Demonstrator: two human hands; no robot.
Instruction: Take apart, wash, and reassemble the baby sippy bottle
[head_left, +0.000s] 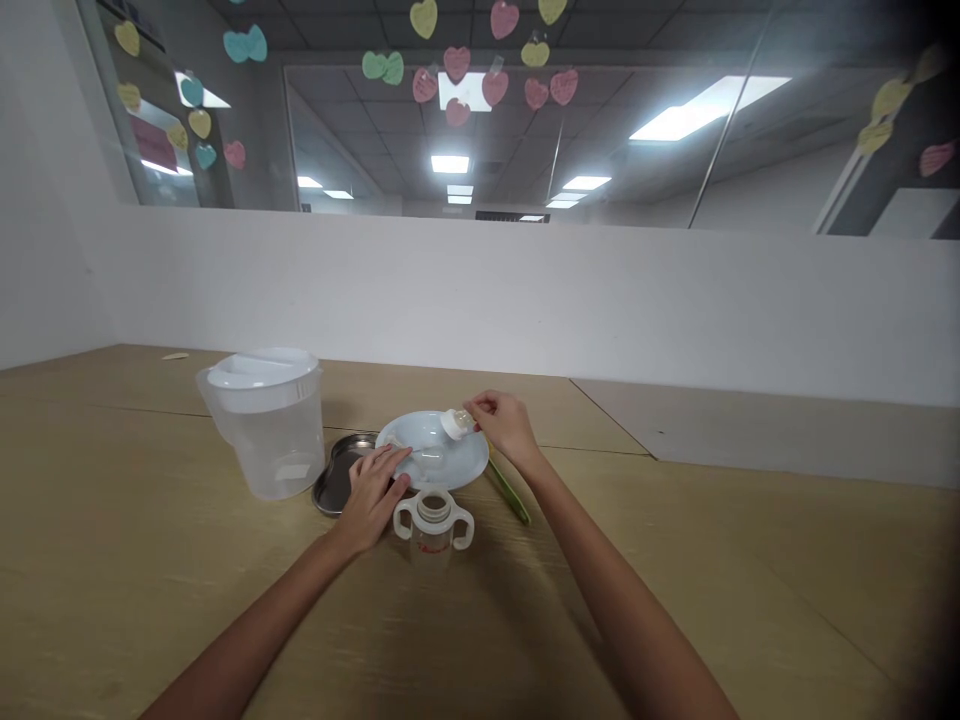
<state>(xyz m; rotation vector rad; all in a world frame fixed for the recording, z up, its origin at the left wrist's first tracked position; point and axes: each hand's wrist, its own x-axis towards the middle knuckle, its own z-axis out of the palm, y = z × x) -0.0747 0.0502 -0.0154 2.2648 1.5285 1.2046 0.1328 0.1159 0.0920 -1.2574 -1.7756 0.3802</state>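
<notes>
My right hand [504, 425] pinches a baby bottle nipple [456, 424] with a white collar, tilted over the right side of a white plate [469, 472]. At the plate's left edge, my left hand [373, 500] reaches in with fingers stretched out. Close to those fingertips a clear dome-shaped cap [429, 458] lies in the plate; whether they touch it I cannot tell. Just in front of the plate stands an uncapped baby bottle [433, 535], clear, upright, with two white side handles and red print.
Left of the plate, partly under it, is a metal kidney dish [339, 475]. Farther left stands a large lidded plastic pitcher [274, 440]. A green-handled brush-like tool [512, 492] lies right of the plate, its far end hidden. Behind the wooden table [675, 580] rises a white wall [540, 290].
</notes>
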